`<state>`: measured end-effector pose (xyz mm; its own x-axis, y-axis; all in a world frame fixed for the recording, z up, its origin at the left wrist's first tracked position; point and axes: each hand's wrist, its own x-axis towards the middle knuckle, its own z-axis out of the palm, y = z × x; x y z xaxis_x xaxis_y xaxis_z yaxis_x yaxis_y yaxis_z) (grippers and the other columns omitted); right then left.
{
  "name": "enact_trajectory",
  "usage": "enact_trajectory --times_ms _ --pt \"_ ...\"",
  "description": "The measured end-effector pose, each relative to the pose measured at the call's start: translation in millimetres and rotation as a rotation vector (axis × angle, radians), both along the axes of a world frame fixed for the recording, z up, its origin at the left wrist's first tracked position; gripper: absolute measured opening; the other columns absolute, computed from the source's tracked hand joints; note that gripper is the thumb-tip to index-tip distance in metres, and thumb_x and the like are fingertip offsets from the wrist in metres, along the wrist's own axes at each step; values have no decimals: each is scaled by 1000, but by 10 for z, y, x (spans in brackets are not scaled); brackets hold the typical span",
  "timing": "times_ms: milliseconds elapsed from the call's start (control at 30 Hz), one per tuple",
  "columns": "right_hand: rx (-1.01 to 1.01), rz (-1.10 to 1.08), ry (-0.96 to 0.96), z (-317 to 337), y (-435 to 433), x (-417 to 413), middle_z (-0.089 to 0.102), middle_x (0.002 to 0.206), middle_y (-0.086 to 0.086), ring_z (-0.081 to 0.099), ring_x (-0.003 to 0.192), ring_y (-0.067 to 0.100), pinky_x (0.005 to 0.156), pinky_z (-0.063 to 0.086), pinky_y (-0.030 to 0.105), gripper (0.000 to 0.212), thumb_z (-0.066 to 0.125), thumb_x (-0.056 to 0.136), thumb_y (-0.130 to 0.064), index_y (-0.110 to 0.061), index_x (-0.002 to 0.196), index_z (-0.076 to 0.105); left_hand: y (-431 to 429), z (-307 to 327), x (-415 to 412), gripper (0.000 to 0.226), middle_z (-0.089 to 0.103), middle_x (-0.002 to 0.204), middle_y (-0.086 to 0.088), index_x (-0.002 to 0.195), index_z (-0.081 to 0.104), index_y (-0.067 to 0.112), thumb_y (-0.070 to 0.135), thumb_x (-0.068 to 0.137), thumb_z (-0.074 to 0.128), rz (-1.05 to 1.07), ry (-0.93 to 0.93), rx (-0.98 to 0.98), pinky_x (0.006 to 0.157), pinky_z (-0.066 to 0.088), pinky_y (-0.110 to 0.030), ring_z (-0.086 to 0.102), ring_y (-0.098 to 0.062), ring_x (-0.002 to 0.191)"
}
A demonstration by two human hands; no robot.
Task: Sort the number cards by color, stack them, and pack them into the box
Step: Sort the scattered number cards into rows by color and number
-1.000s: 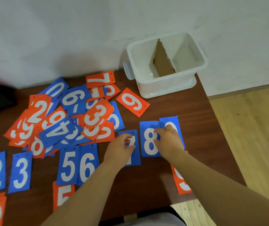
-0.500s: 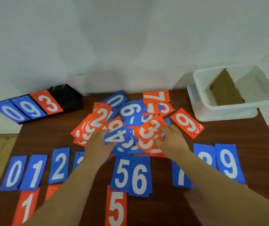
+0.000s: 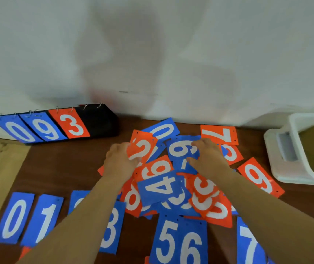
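Near the worktop's (image 3: 57, 168) far edge, left hand (image 3: 120, 159) pinched orange 2 (image 3: 143, 147), long axis pointing away; right hand (image 3: 209, 157) rested on blue 6 (image 3: 180, 149) alongside, grip unclear.

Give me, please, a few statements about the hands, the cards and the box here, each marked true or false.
1. The left hand touches the orange 2 card. True.
2. The right hand rests on the blue 6 card in the pile. True.
3. The white box stands at the table's left edge. False: it stands at the right edge.
4. The blue 0 card and the blue 1 card lie inside the box. False: they lie side by side on the table.
5. The scoreboard by the wall shows an orange 3. True.
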<state>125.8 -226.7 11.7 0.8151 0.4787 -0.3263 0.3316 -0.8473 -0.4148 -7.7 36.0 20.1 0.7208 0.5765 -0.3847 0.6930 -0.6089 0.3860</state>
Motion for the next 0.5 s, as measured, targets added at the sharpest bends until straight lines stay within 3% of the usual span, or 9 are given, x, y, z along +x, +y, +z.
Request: enact_trajectory --times_ms 133,233,367,500 --pt "-155 246 -67 -153 245 385 33 159 6 34 144 28 116 34 38 68 72 87 -42 -24 147 45 160 -186 467 69 49 135 -2 136 48 33 60 79 76 8 32 -14 100 51 -48 52 -26 124" --pt "-259 338 -79 -240 339 548 47 142 4 46 129 26 105 43 37 63 69 88 -44 -25 143 45 208 -294 715 75 44 142 -6 142 41 31 52 81 79 -7 74 16 104 48 -47 47 -29 130" --pt "-258 333 -64 -336 338 660 48 121 0 50 112 24 93 46 37 60 73 83 -51 -27 131 46 251 -402 869 83 36 147 -6 147 35 34 38 80 84 23 79 -53 105 47 -44 49 -29 132" --pt "-172 278 36 -318 381 731 48 116 -4 55 102 19 89 53 36 60 82 78 -44 -29 123 44 303 -395 886 79 49 146 -3 149 36 35 28 85 81 35 23 -160 101 52 -41 53 -24 129"
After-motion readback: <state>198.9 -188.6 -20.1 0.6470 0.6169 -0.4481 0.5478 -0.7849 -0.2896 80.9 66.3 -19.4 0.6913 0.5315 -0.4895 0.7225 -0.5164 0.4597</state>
